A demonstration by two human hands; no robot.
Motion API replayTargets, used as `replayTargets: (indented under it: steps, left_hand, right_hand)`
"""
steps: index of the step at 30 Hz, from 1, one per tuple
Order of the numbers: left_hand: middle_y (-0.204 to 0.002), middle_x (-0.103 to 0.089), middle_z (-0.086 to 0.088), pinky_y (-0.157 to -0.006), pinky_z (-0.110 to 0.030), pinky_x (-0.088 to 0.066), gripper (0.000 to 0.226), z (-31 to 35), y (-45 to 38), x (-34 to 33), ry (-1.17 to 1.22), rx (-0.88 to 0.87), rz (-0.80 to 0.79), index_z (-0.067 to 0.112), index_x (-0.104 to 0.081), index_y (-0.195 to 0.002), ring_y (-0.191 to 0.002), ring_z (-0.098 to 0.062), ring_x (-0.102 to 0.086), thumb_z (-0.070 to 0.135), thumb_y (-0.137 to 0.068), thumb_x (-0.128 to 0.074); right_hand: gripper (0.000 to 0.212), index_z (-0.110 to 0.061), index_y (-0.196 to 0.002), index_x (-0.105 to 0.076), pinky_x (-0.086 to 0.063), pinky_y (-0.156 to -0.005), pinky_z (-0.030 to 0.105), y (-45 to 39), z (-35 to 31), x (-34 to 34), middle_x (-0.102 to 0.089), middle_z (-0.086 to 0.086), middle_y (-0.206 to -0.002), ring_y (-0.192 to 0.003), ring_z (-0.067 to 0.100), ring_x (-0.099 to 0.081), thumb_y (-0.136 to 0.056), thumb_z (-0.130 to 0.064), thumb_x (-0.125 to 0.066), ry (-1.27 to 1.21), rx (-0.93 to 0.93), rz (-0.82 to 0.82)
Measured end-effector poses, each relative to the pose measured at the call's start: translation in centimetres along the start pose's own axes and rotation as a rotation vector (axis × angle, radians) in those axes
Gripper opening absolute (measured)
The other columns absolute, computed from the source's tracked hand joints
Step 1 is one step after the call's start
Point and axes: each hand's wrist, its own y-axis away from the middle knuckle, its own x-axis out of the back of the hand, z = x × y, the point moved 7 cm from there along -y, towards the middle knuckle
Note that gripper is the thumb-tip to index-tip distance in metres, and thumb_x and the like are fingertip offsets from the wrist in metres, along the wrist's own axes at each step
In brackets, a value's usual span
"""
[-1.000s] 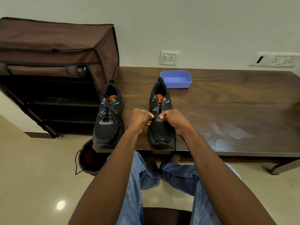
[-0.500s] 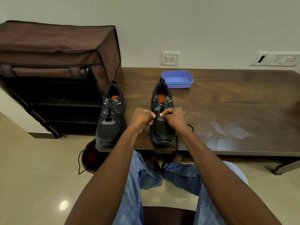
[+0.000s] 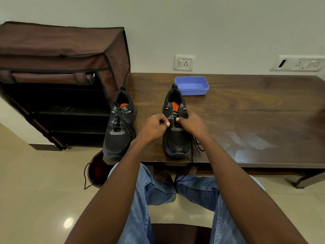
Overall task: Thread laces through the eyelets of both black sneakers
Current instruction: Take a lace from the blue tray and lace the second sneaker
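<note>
At frame centre, your left hand and right hand pinch the limp, thin lace over the right sneaker; grip near its stiff tip.

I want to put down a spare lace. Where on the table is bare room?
The table is bare right of the tub and right sneaker. It is crowded between the two sneakers, where both hands work, and a lace lies beside the right sneaker.

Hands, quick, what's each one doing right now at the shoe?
Left hand: fingers curled, pinching at the lacing area of the right-side sneaker; the pinched thing is too small to tell.
Right hand: curled, gripping that sneaker's eyelet edge.
</note>
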Motion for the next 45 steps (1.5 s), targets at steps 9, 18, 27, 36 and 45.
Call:
replayTargets:
  steps: [9,18,27,36,45]
  left_hand:
    - [-0.070,-0.065,-0.013,-0.090,-0.043,-0.055,0.012,-0.7,3.8,1.3,0.835,0.174,-0.501,0.007,-0.056,-0.081,-0.074,-0.032,-0.072,0.010,-0.091,-0.060]
    - [-0.091,-0.074,-0.015,-0.077,-0.031,-0.059,0.012,-2.2,11.3,-5.1,0.230,0.412,-1.401,0.005,-0.066,-0.103,-0.085,-0.024,-0.073,0.003,-0.096,-0.056]
    - [-0.067,-0.051,0.004,-0.057,-0.024,-0.037,0.028,-1.2,1.5,-1.3,0.092,0.142,-0.078,0.018,-0.054,-0.079,-0.061,-0.008,-0.046,0.039,-0.095,-0.065]
    - [-0.069,-0.061,-0.003,-0.044,-0.016,-0.041,0.016,-0.6,6.7,-4.5,0.040,0.168,-0.958,0.014,-0.065,-0.079,-0.057,-0.009,-0.054,0.009,-0.094,-0.064]
    - [-0.063,-0.058,0.005,-0.047,-0.018,-0.041,0.037,-2.0,5.1,-3.0,-0.151,0.327,-0.692,0.015,-0.063,-0.077,-0.053,-0.006,-0.050,0.048,-0.092,-0.065]
  right_hand:
    - [0.037,-0.017,-0.115,-0.065,-0.052,-0.096,0.047,-0.5,1.2,1.2,-0.068,0.006,-0.113,-0.103,0.027,-0.063,-0.088,-0.044,-0.065,-0.196,-0.126,0.020]
    - [0.056,-0.009,-0.112,-0.064,-0.044,-0.069,0.034,-1.1,1.8,0.7,-0.066,0.008,-0.109,-0.098,0.026,-0.062,-0.080,-0.053,-0.076,-0.130,-0.160,0.028]
    - [0.047,-0.012,-0.097,-0.065,-0.042,-0.061,0.031,-1.5,2.4,0.5,-0.067,0.003,-0.096,-0.082,0.018,-0.061,-0.078,-0.053,-0.077,-0.158,-0.132,0.013]
    - [0.064,-0.011,-0.110,-0.066,-0.052,-0.092,0.046,-1.5,2.5,0.6,-0.068,0.006,-0.109,-0.102,0.028,-0.063,-0.072,-0.061,-0.075,-0.105,-0.156,0.039]
    - [0.063,-0.009,-0.107,-0.068,-0.054,-0.087,0.041,-1.5,2.8,0.6,-0.070,0.005,-0.107,-0.099,0.025,-0.065,-0.069,-0.057,-0.081,-0.178,-0.190,0.011]
